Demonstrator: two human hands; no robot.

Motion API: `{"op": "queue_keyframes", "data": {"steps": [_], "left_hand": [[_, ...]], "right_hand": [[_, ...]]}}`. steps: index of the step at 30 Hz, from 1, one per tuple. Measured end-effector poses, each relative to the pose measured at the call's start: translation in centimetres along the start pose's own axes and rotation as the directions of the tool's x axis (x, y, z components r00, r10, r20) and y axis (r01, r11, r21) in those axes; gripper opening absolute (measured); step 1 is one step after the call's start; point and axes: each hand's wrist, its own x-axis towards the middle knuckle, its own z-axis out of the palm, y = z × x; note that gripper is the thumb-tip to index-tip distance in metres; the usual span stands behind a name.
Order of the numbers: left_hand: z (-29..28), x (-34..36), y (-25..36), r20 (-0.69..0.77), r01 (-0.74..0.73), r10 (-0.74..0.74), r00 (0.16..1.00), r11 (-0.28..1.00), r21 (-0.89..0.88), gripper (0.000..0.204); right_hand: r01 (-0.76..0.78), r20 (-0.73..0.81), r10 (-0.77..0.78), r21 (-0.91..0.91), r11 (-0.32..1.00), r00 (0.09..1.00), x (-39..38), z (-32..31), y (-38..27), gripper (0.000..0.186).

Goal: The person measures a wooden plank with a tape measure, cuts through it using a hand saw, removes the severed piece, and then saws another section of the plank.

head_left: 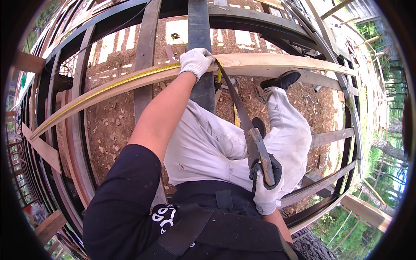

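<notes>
A long pale wooden board (pixel 277 61) runs across the frame, resting on dark beams. My left hand (pixel 196 63), in a white knit glove, is closed on it near its middle. Along the board's left part lies the yellow blade of a tape measure (pixel 130 78), reaching under my left hand. My right hand (pixel 266 186), in a white glove with dark fingers, grips the handle of a handsaw (pixel 245 121) near my lap. The saw slants up and left, its far end against the board just right of my left hand. Whether its teeth are in the wood I cannot tell.
Under the board runs a wide dark beam (pixel 199 30). Weathered slats (pixel 145 47) and other framing cross over a dirt floor (pixel 108 130) strewn with wood chips. My legs (pixel 288 125) in pale trousers are spread below the board. Trees (pixel 390 143) stand at the right.
</notes>
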Motion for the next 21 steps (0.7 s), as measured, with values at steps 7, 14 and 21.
{"op": "queue_keyframes", "data": {"steps": [7, 14, 21], "left_hand": [[0.09, 0.1, -0.18, -0.002, 0.001, -0.001, 1.0, 1.0, -0.015, 0.035], [-0.11, 0.21, -0.01, 0.018, -0.004, 0.004, 1.0, 1.0, -0.016, 0.035], [-0.16, 0.14, 0.0, 0.022, 0.027, -0.026, 0.999, 1.0, -0.013, 0.035]], "right_hand": [[-0.05, 0.027, 0.051, -0.016, 0.999, 0.998, -0.31, 0.07, 0.25, 0.055], [0.037, 0.043, -0.031, -0.151, 0.988, 0.999, -0.26, 0.32, -0.19, 0.057], [0.012, 0.024, -0.008, -0.148, 0.989, 1.0, -0.26, 0.49, -0.21, 0.057]]}}
